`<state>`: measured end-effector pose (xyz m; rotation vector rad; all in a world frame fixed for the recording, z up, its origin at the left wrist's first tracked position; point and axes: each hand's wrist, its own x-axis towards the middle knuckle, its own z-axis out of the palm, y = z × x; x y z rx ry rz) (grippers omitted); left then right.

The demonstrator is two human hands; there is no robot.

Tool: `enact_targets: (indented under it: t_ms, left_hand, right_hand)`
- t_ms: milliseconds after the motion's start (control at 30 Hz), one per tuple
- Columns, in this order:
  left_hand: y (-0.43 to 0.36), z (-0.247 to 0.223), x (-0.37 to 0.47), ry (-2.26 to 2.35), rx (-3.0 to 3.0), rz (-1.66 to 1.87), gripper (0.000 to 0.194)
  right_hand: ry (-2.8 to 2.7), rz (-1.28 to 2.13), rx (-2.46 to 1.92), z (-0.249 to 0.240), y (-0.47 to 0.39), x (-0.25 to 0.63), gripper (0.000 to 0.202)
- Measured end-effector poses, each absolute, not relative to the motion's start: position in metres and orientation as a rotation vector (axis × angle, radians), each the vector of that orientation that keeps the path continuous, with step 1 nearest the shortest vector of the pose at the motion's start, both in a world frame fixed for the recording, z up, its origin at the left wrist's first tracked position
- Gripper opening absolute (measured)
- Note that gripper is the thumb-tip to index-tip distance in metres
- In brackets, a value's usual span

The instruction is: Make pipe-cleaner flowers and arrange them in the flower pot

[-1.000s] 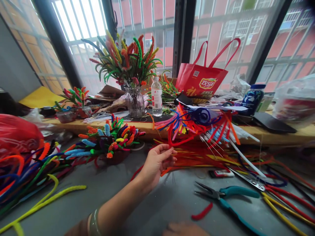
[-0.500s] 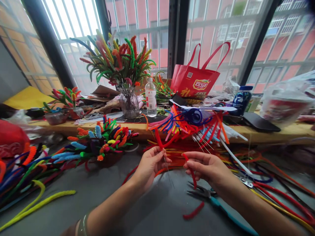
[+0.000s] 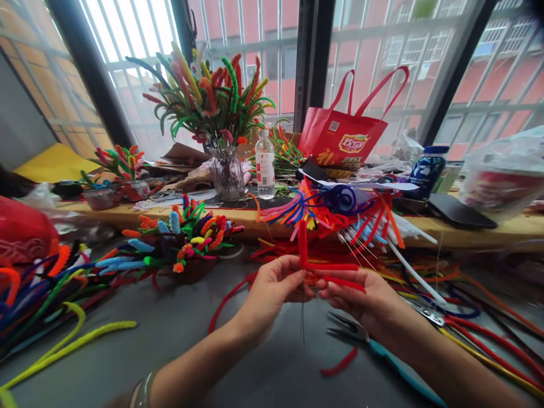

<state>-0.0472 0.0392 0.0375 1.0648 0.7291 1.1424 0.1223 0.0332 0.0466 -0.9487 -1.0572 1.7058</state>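
My left hand [image 3: 274, 292] pinches a bent red pipe cleaner piece [image 3: 303, 243], with one arm pointing up and another reaching right. Thin wires [image 3: 302, 317] hang below those fingertips. Close beside it, my right hand [image 3: 361, 294] pinches a short red pipe cleaner [image 3: 342, 282], its near end meeting the left fingertips. Where the pieces join is hidden by the fingers. Below the right hand lie blue-handled pliers [image 3: 382, 351]. A loose red pipe cleaner piece [image 3: 339, 362] rests on the grey table [image 3: 263, 374].
Behind stand a glass vase [image 3: 227, 175] of pipe cleaner stems, a water bottle [image 3: 266, 167] and a red bag [image 3: 342, 136]. Colourful pipe cleaner bundles [image 3: 182, 238] lie at left. Wire-tipped strands hang over the wooden ledge [image 3: 450, 229]. Red-handled cutters [image 3: 431, 317] are at right.
My right hand has moved left, bringing its short red pipe cleaner from hanging down to nearly level against the piece in my left hand. The view has shifted slightly.
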Motion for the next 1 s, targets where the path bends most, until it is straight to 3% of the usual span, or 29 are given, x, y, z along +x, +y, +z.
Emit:
enact_targets:
  t_ms: [267, 500, 733, 1000]
  left_hand:
    - [0.031, 0.041, -0.042, 0.731, 1.074, 1.094, 0.01]
    - [0.03, 0.036, -0.04, 0.727, 1.038, 1.023, 0.008]
    - [0.03, 0.032, -0.039, 0.741, 1.022, 0.961, 0.017]
    - [0.027, 0.026, -0.037, 0.642, 0.891, 0.928, 0.013]
  right_hand:
    - [-1.327, 1.216, -1.092, 0.047, 0.032, 0.119, 0.017]
    - [-1.348, 1.199, -1.075, 0.049, 0.03, 0.115, 0.017]
    - [-1.502, 1.033, -0.957, 0.039, 0.032, 0.116, 0.011]
    - [-1.291, 1.255, -1.009, 0.031, 0.031, 0.109, 0.022]
